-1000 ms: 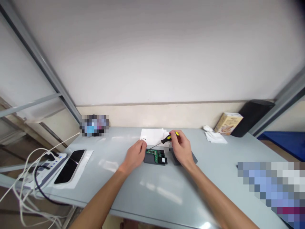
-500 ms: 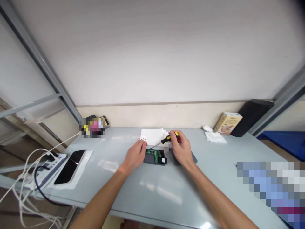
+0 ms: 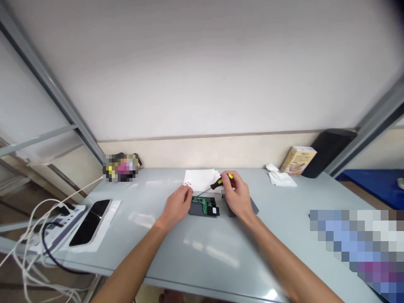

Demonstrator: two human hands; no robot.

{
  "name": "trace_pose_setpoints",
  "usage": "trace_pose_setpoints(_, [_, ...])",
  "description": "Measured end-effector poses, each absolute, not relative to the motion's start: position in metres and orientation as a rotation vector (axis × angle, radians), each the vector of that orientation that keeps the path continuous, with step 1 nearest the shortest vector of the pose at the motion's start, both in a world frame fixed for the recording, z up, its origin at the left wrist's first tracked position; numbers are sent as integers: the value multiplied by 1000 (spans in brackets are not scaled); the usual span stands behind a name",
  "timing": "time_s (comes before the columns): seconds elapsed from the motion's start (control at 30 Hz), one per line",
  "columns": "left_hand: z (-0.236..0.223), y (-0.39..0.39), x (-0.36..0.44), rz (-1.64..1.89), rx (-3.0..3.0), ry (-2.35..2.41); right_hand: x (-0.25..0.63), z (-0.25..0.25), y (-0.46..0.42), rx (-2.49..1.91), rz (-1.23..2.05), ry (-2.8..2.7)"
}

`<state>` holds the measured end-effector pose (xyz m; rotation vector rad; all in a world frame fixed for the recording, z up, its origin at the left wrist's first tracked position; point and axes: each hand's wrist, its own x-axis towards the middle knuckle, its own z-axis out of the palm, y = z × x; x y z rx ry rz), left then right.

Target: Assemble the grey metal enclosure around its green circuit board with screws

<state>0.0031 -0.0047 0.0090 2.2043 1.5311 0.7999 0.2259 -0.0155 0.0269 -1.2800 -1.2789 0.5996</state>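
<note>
The right hand (image 3: 239, 195) pinches a black-and-yellow screwdriver (image 3: 217, 183) by its handle, the shaft slanting left toward the far edge of a green circuit board (image 3: 205, 205). The board sits in a dark grey case (image 3: 196, 209) at the middle of the table (image 3: 151, 256). The left hand (image 3: 176, 205) is at the case's left end, fingers drawn together and hiding that end and the screwdriver's tip; whether it grips the case, I cannot tell. The right hand partly blocks a grey cover (image 3: 254, 207), just right of the case.

On the far side lies white paper (image 3: 199, 177) with small dark bits (image 3: 187, 184) on its left part. At far right are crumpled tissue (image 3: 282, 179), a cream box (image 3: 297, 160) and a black cylinder (image 3: 328, 152) leaning behind it. At left, a phone (image 3: 90, 222) lies on a white sheet (image 3: 110, 216), beside a power strip (image 3: 57, 231) with tangled cables (image 3: 23, 265).
</note>
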Motion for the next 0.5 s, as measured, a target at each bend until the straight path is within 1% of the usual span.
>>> trace_pose_setpoints(0.5, [6,-2,2,819,2232,1312,220,21,-17,-1284,530,-1401])
